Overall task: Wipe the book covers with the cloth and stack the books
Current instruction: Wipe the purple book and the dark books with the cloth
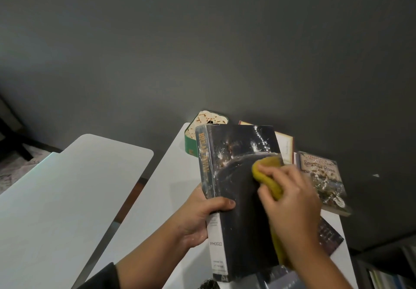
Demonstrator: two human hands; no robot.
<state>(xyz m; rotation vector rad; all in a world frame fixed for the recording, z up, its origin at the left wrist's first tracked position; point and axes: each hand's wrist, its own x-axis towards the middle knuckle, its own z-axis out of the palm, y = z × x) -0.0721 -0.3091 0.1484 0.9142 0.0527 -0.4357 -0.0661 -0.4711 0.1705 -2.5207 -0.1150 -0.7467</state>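
My left hand grips the spine of a thick dark book with a glossy cover and holds it tilted above the white table. A yellow cloth lies pressed on that cover under my right hand, whose fingers are closed over it. Part of the cloth hangs down behind the palm. Other books lie on the table to the right: one with a speckled picture cover, a cream and red one behind the held book, and a dark one partly hidden by my right hand.
A green box with a patterned cream top stands at the table's far end by the dark grey wall. A second white surface lies to the left across a narrow gap. Shelving with book spines shows at bottom right.
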